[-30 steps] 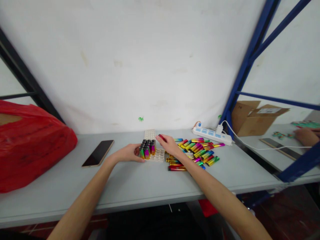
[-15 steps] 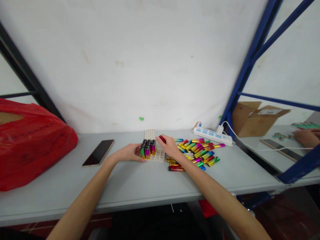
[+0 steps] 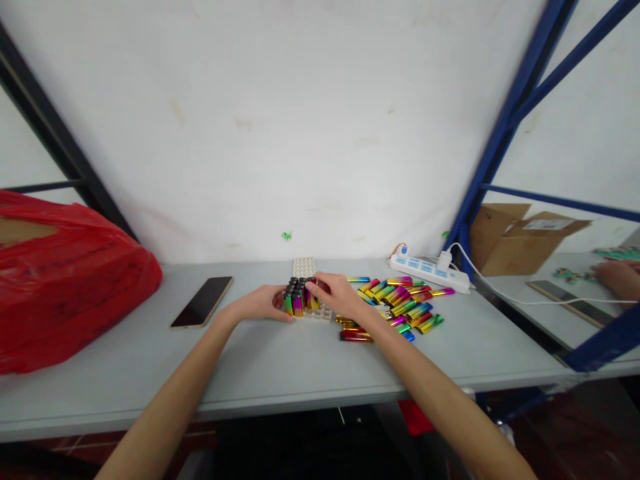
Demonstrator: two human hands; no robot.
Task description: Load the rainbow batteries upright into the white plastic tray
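Several shiny multicoloured lighters (image 3: 299,303) stand upright, packed together in a pale tray with holes (image 3: 323,312). My left hand (image 3: 263,304) curves round the left side of this group, thumb in front and fingers behind. Fingers and thumb of my right hand (image 3: 332,292) are closed on a lighter (image 3: 313,297) at the right side of the group, upright over the tray. Right of the tray lies a loose pile of similar metallic lighters (image 3: 400,303), partly covered by my right forearm. A second piece of pale tray (image 3: 304,267) shows behind the group.
A dark phone (image 3: 203,302) and a red plastic bag (image 3: 75,287) are on the left of the grey table (image 3: 280,373). At the back right are a white power strip (image 3: 431,272), a cable and a cardboard box (image 3: 520,243). Another person's hand (image 3: 617,277) shows far right.
My right hand has lowered a red lighter from above the tray to the right side of the standing group. My left hand stays beside the group. The view has shifted slightly.
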